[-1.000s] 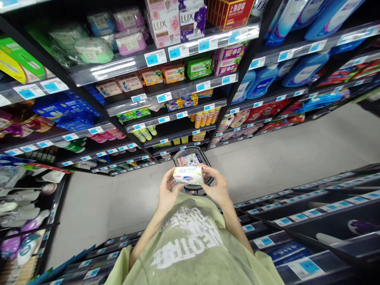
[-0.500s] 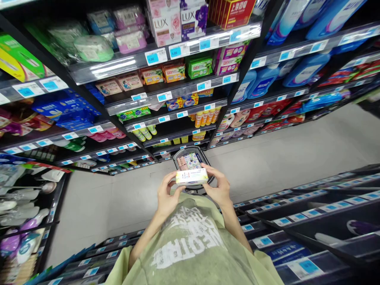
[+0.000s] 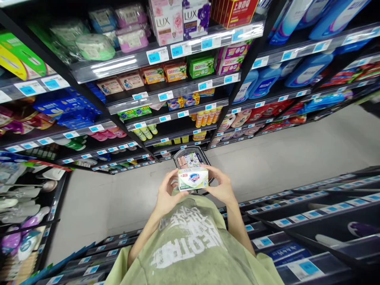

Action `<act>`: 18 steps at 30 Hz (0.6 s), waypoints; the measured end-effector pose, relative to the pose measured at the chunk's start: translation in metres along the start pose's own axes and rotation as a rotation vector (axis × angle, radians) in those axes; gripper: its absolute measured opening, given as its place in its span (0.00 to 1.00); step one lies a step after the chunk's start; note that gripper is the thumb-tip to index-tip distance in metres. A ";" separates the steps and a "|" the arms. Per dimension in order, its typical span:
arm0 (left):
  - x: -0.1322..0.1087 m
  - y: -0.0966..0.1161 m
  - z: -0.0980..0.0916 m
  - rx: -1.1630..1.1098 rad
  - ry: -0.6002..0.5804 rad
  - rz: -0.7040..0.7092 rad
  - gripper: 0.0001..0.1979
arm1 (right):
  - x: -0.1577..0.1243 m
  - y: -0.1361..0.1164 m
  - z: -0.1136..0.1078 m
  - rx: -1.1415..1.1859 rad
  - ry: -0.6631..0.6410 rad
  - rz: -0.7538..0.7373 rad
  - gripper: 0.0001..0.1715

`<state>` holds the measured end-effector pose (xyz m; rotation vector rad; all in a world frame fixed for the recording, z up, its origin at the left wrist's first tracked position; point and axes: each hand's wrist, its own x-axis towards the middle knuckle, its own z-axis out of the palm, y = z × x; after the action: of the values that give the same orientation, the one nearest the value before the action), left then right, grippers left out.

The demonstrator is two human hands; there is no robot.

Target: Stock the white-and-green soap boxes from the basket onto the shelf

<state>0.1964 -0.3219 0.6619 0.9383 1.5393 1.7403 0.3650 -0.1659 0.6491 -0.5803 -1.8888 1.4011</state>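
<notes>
Between both hands I hold a white and green soap box [image 3: 193, 180] with a blue shield logo facing up at me. My left hand [image 3: 166, 192] grips its left end, thumb along the lower edge and fingers behind. My right hand [image 3: 221, 185] grips the right end in the same way. Just beyond and below the box is a dark grey shopping basket [image 3: 181, 152]. Several small packs [image 3: 190, 160], some pinkish and some white-green, lie inside it. The box and my hands hide the basket's near part.
A tall shelf unit ahead bears soap boxes [image 3: 166, 23], orange packs [image 3: 175, 72] and blue bottles [image 3: 265, 81]. Grey floor [image 3: 273, 152] runs along the aisle. Behind me, low shelves with price tags [image 3: 264, 241] flank my body. Brushes [image 3: 26, 229] hang at the left.
The soap box has been turned in my hands: a narrow printed side faced me before, and now the broad face with the shield logo does. Both hands keep their hold.
</notes>
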 end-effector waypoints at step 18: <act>0.003 -0.003 0.002 -0.208 -0.004 -0.220 0.35 | -0.004 0.019 -0.012 0.053 -0.092 0.040 0.34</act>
<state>0.1970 -0.3180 0.6589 0.6437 1.3710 1.6989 0.3756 -0.1560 0.6321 -0.5393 -1.9146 1.5225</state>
